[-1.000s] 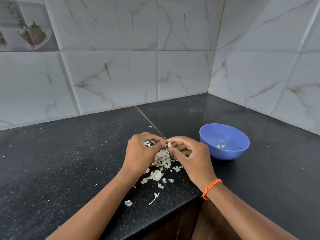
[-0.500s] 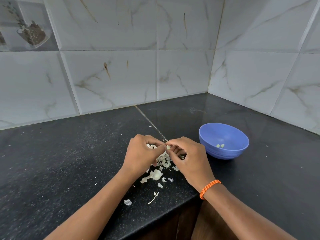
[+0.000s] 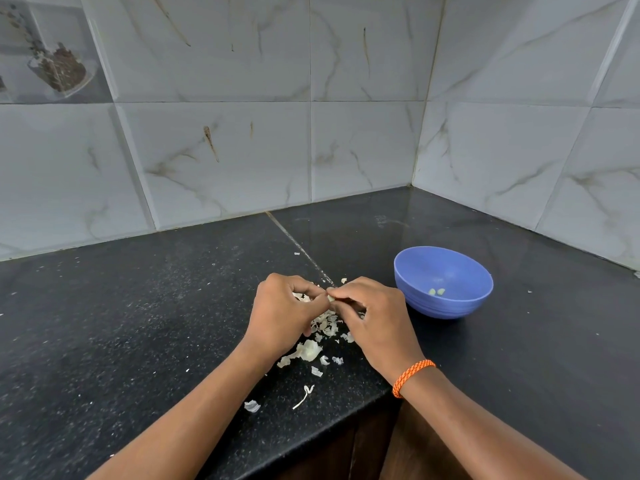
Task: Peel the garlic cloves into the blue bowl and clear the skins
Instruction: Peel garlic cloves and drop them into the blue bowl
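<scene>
Just left of frame centre, the left hand [image 3: 282, 313] and right hand [image 3: 375, 318] both pinch one small pale garlic clove [image 3: 331, 298] above loose papery skins [image 3: 323, 329] on the black speckled table [image 3: 138, 323]. A slip could drop it short of the round blue plastic bowl [image 3: 445, 306] at centre right.

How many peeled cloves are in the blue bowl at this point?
2. Both peeled cloves lie side by side at the bottom of the blue bowl; its near wall could hide more.
</scene>
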Tool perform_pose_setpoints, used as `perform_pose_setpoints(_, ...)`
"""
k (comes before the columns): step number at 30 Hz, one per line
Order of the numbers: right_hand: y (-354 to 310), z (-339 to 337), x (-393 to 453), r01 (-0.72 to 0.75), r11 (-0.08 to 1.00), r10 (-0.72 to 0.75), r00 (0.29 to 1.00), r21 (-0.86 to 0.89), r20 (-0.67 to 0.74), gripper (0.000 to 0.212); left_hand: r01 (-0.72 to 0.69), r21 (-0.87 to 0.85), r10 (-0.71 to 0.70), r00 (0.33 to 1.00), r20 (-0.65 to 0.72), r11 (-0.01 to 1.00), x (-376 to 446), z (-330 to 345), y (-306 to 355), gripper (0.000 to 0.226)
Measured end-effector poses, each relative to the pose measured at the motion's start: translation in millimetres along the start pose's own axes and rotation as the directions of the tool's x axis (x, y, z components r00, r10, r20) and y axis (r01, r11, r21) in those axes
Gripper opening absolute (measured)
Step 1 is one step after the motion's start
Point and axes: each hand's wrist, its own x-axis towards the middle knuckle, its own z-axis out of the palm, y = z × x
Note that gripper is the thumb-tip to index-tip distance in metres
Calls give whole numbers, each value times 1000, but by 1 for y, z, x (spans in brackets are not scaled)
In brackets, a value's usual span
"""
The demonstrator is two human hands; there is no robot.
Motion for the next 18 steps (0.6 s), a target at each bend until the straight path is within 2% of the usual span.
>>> perform_pose_setpoints(5,0,1,0,-36,997,36,999,68,-7,21,16,-31,-17,999,-34,999,1,3,-5,21)
perform_pose_setpoints(8,0,-1,3,-76,989,76,997,127,5,22,43,-103,-44,999,-7,994,1,3,-4,25)
perform_pose_setpoints(18,1,-2,2,-36,996,38,999,85,-23,22,42,-139,-37,999,35,989,3,-2,-2,16)
